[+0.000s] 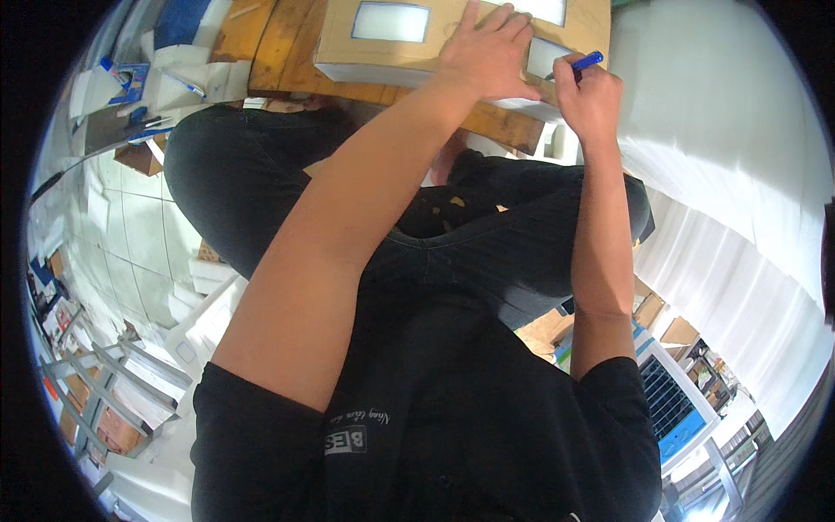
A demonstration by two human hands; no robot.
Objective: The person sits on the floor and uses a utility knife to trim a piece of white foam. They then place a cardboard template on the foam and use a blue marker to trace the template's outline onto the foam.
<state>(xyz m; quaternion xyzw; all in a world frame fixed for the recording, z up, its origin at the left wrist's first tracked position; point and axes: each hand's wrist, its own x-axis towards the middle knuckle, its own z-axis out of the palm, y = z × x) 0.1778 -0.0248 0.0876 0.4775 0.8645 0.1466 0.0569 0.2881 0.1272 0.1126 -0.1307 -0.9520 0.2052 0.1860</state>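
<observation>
My left hand point(489, 55) lies spread and flat on a brown cardboard sheet point(391, 55), its fingers towards the top edge of the view. White rectangles with blue outlines show in the cardboard, one at the left point(390, 22), others beside and above my hand. White material shows under the cardboard's near edge. In my right hand point(589, 98) is a blue pen point(587, 61), its dark tip down at the outline of the white rectangle point(545, 59) on the right. My right hand rests near the cardboard's right edge.
The cardboard lies on a wooden table point(287, 59). White foam pieces and a blue-and-white pen point(186, 85) are at the left. White sheeting point(685, 85) hangs or stands at the right. Below right is a blue-and-white air cooler point(675, 398); metal racks point(104, 385) stand lower left.
</observation>
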